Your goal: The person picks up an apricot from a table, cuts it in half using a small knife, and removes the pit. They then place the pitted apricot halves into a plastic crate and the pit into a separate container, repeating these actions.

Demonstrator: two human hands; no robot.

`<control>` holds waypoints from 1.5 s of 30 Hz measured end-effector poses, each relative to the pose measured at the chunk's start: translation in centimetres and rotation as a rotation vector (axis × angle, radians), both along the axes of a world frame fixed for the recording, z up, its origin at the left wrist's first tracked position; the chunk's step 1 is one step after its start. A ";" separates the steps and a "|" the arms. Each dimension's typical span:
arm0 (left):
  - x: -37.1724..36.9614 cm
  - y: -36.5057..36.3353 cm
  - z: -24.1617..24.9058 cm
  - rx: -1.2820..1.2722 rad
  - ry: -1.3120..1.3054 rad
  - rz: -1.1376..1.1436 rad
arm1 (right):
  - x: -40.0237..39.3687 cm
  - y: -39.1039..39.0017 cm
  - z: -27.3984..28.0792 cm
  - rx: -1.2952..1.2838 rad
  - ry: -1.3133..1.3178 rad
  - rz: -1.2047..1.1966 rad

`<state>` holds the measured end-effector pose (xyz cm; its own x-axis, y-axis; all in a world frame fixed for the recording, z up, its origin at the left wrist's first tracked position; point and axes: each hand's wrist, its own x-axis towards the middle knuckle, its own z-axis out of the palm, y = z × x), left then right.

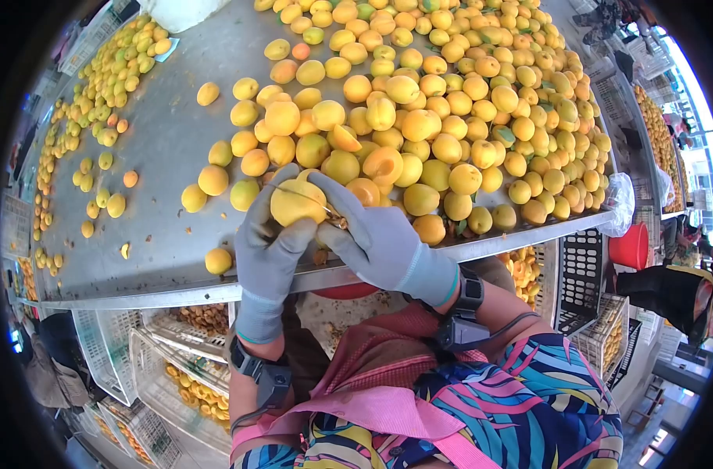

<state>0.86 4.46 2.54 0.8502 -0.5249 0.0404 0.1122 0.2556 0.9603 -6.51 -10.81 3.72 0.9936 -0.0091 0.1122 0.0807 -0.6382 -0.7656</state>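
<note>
Presumably for steadiness, apricot [298, 205] is cupped by curled left hand [266, 254] | thin tool [336, 218] is pinched in right hand [387, 246].

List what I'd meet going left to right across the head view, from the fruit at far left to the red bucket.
Far-left fruit → left hand → held fruit → right hand → black crate → red bucket.
</note>
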 end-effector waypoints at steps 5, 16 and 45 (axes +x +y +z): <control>-0.9 0.0 -2.0 -0.190 0.430 0.030 | 0.0 0.2 -0.7 0.067 -0.017 -0.048; -0.4 0.2 -1.2 -0.041 0.073 0.084 | 0.7 0.5 -1.5 0.031 -0.124 0.004; -0.7 1.2 -0.3 0.204 -0.036 0.041 | 0.2 0.1 0.3 0.042 0.158 0.177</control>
<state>0.11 5.64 2.22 0.8710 -0.4902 -0.0326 0.0703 0.0587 0.9958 -6.31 -10.72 3.99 0.9853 0.1659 -0.0414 0.0659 -0.5918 -0.8034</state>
